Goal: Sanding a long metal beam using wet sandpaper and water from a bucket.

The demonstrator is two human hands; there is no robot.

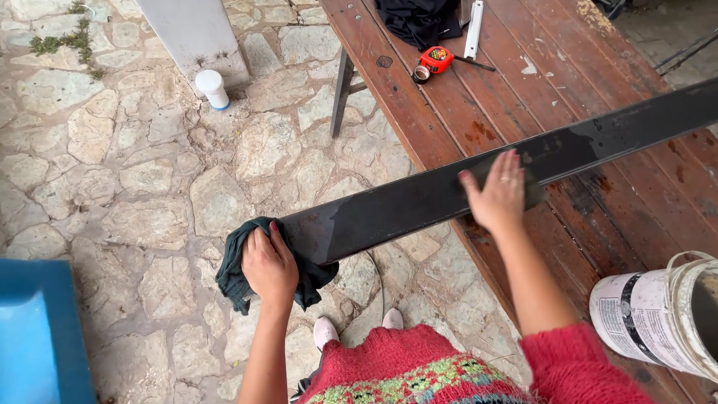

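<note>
Worn red wooden table — black board, tape measure, bucket, dark cloth

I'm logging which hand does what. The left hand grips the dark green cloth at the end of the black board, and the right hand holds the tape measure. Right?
Not quite. The right hand presses flat on the black board; the tape measure lies untouched on the table. The head view shows it. The left hand does grip the cloth.

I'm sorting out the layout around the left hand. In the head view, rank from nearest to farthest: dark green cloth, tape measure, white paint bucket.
From the left hand:
1. Dark green cloth, gripped at the plank's end.
2. Tape measure, up on the bench.
3. White paint bucket, far right.
</note>
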